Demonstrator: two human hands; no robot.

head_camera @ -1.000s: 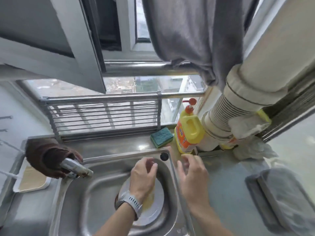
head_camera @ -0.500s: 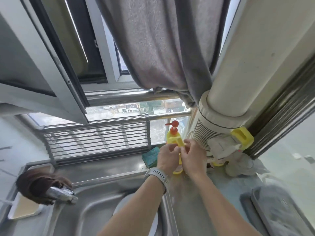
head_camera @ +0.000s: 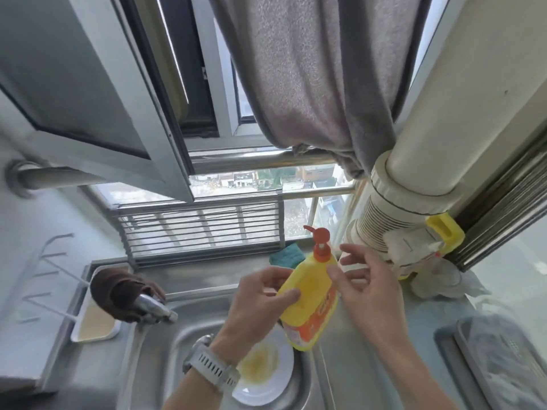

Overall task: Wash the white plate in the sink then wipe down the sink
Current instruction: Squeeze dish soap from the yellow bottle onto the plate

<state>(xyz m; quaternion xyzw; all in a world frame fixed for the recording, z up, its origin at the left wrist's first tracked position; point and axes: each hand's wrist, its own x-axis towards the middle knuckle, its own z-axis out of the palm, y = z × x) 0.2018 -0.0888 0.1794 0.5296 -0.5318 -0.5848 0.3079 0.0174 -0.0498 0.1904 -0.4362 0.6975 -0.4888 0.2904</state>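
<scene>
From the head camera, the white plate (head_camera: 262,377) lies flat in the bottom of the stainless steel sink (head_camera: 165,350), partly hidden under the left forearm, with a yellowish greasy smear across its middle. It looks like glazed ceramic: stiff, breakable, and likely slick once soap and water meet that film, so a grip on the rim with thumb above and fingers beneath should serve better than a hold on the wet face.

Above it, the left hand (head_camera: 254,303) grips a yellow dish soap bottle (head_camera: 309,300) by its side, fingers curled round the body, the bottle lifted and tilted over the sink's right edge. The bottle is thin blow-moulded plastic with an orange label and a red pump head (head_camera: 319,236); probably light and a little squashy. The right hand (head_camera: 367,288) is spread, fingers loose beside the bottle's neck; whether a fingertip touches it I cannot tell.

A chrome faucet (head_camera: 154,306) with a brown cloth (head_camera: 118,287) draped over it stands at left. A green sponge (head_camera: 287,254) rests on the ledge behind the bottle.
</scene>
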